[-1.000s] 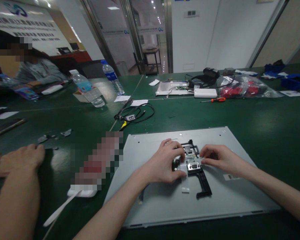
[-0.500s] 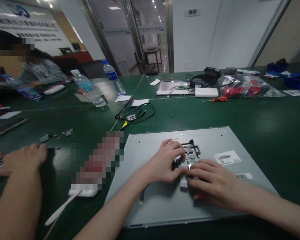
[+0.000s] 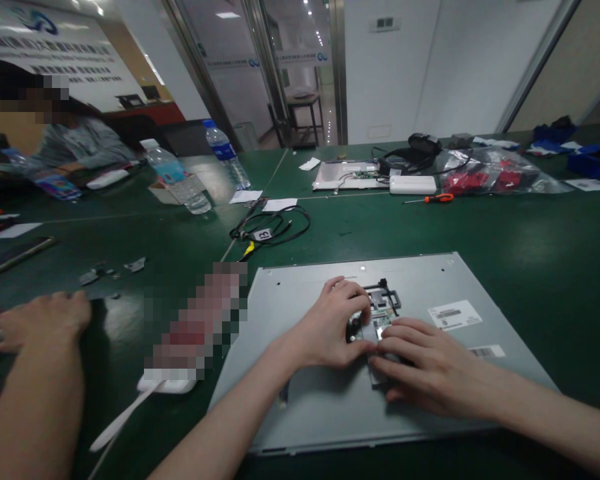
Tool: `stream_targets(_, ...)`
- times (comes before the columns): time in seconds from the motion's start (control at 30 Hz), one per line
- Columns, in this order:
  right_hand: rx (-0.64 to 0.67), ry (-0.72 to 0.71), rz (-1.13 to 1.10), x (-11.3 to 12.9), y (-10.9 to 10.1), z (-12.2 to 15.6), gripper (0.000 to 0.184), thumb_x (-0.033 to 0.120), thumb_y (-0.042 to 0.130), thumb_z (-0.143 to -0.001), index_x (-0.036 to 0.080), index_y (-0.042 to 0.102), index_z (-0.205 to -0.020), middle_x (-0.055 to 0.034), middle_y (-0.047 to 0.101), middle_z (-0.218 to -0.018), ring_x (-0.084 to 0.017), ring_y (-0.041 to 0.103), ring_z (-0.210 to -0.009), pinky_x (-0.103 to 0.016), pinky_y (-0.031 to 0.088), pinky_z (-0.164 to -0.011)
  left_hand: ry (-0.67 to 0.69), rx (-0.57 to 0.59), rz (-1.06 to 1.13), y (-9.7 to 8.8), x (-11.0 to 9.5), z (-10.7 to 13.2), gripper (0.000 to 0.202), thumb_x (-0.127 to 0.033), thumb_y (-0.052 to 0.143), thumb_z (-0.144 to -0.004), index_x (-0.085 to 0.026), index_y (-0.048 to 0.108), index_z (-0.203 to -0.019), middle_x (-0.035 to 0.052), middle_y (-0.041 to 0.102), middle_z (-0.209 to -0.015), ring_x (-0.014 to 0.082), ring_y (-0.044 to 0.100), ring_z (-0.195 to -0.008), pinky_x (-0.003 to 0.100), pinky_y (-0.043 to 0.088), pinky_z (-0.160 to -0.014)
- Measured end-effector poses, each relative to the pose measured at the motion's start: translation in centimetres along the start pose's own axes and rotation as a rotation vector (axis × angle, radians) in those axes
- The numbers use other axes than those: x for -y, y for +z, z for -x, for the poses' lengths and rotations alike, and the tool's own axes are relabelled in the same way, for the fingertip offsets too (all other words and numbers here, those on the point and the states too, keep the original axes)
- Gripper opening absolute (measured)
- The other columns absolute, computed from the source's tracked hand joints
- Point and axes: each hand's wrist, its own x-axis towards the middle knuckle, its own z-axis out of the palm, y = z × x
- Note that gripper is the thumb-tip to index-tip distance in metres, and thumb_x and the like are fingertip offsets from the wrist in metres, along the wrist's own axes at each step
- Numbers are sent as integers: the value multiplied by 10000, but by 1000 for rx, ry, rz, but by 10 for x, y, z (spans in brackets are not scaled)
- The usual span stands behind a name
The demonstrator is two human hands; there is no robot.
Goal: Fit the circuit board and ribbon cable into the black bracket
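Note:
A flat grey metal panel lies on the green table in front of me. At its middle sits a small circuit board in a black plastic bracket. My left hand rests on the left side of the board, fingers curled and pressed on it. My right hand lies flat over the lower part of the board and bracket, fingers stretched out and pressing down, covering a white strip there. White labels are stuck on the panel to the right.
Another person's arm and hand rest on the table at the left. A white tool lies near the panel's left edge. Coiled black cables, water bottles, an orange screwdriver and a plastic bag lie farther back.
My right hand moved from the board's right side down and left, and now lies flat over its lower part. My left hand has stayed put.

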Motion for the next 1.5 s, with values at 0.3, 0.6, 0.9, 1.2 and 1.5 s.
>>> stream_targets(0.3,-23,-18,11,0,2,1,311,309,573,-960,128,613,-1210,-108,678,-1084,-240,599,-1004,-413,502,-928,-1,1,-17,-2,-2,0,143,-292,660,-765,-209,598,-864,58,583,-1094,264,532,-1091,539,221,-1145)
stream_targets(0.6,25,-26,26,0,1,0,295,351,542,-987,159,632,-1191,-72,678,-1178,-229,599,-1074,-387,473,-990,-18,-39,-40,3,2,-1,109,-198,640,-740,-212,606,-843,49,597,-1063,253,544,-1061,518,254,-1129)
stream_targets(0.9,-5,-60,67,1,4,0,304,373,551,-989,140,653,-1157,-57,698,-1130,-219,601,-1075,-366,441,-1041,-31,-49,-64,4,2,-2,107,-217,643,-765,-210,609,-866,48,604,-1029,254,544,-1062,511,261,-1117)
stream_targets(1.2,-17,-71,54,4,8,2,351,395,613,-954,110,655,-1154,-63,735,-1050,-210,613,-1081,-363,427,-1054,-43,-75,-75,8,6,-3,82,-226,635,-802,-207,612,-878,41,614,-1002,238,550,-1062,490,261,-1118)
stream_targets(1.5,-4,-80,31,3,11,4,321,386,607,-957,121,659,-1128,-63,732,-1024,-209,619,-1068,-370,433,-1046,-37,-89,-72,8,6,-3,83,-214,646,-799,-209,609,-873,36,619,-985,229,561,-1042,482,272,-1111)
